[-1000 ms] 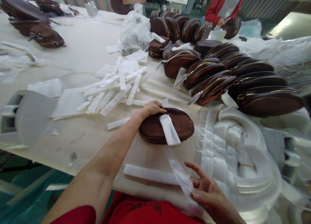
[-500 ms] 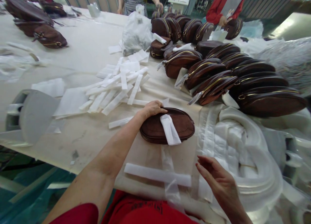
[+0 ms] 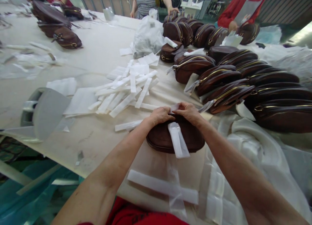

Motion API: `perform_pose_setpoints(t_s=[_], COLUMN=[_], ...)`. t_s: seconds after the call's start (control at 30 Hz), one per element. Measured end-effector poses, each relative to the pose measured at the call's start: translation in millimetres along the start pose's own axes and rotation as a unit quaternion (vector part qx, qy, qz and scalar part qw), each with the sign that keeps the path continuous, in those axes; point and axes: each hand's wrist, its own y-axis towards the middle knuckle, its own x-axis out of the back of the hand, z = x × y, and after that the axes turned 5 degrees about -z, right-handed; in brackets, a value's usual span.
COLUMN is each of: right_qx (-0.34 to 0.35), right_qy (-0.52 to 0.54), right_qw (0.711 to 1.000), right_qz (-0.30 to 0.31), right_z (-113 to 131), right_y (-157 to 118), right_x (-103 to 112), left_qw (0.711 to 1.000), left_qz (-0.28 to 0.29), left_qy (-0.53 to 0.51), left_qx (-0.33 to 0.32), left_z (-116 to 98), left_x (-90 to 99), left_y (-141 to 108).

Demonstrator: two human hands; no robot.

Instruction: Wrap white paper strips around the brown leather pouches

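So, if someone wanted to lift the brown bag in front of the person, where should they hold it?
Probably by its two rounded ends, one from each side: the brown bag is a wide oval, white wrapping covers its middle, and the left hand and right hand are at its far edge.

A pale table [image 3: 97, 142] is shown, and directions are counted from the brown bag [image 3: 161, 138] that is laid near its close edge. White strips [image 3: 124, 95] are heaped loosely at 10 o'clock; farther out along that line, dark bags [image 3: 52, 18] are piled. A grey round-sided block [image 3: 51, 111] is stood at 9. Near 12, crumpled clear plastic [image 3: 148, 36] is set. Zipped bags [image 3: 225, 93] are ranged in rows at 1 to 2, and translucent wrapping [image 3: 264, 150] is coiled at 3. At 6, a long white strip [image 3: 146, 182] is crossed by a clear band [image 3: 173, 171].
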Motion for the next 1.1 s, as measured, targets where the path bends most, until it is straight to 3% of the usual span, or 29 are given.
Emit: perform_pose_setpoints(t_s=[0.07,0.17,0.27,0.37,0.47,0.63,0.77,0.87,0.97,1.1], right_qx=[0.0,0.005,0.058,0.142,0.222,0.288,0.299,0.316,0.337,0.374], right_qy=[0.011,0.04,0.057,0.025,-0.003,-0.024,-0.04,-0.053,-0.064,-0.065], right_qw=[1.0,0.998,0.993,0.986,0.975,0.956,0.953,0.947,0.938,0.924], right_qz=[0.004,-0.039,-0.082,-0.079,-0.024,0.039,0.031,0.033,0.047,0.047], right_z=[0.7,7.7,24.4,44.2,53.1,35.0,20.6,16.7,12.6,4.3], right_y=[4.9,8.3,1.5,-24.1,-64.5,-123.8,-141.5,-145.2,-148.8,-152.6], right_x=[-3.0,0.7,11.8,24.9,31.9,25.2,19.4,19.5,19.7,15.1], left_qw=[1.0,1.0,1.0,1.0,0.999,0.999,0.998,0.996,0.995,0.987], left_qz=[-0.004,0.004,0.019,0.026,0.03,0.039,0.047,0.027,-0.028,-0.118], left_qy=[0.007,0.011,0.01,0.012,0.016,0.008,-0.029,-0.062,-0.07,-0.049], left_qx=[0.012,0.017,0.001,-0.009,-0.003,-0.012,-0.038,-0.053,-0.059,-0.097], left_z=[1.7,3.4,3.7,2.7,1.5,2.9,5.2,6.0,3.2,-7.7], left_x=[-1.2,-1.8,-1.4,-1.2,-1.3,-0.5,3.3,6.0,8.7,10.2], left_y=[2.5,5.1,5.9,5.5,5.3,5.3,2.5,1.7,0.3,-24.8])
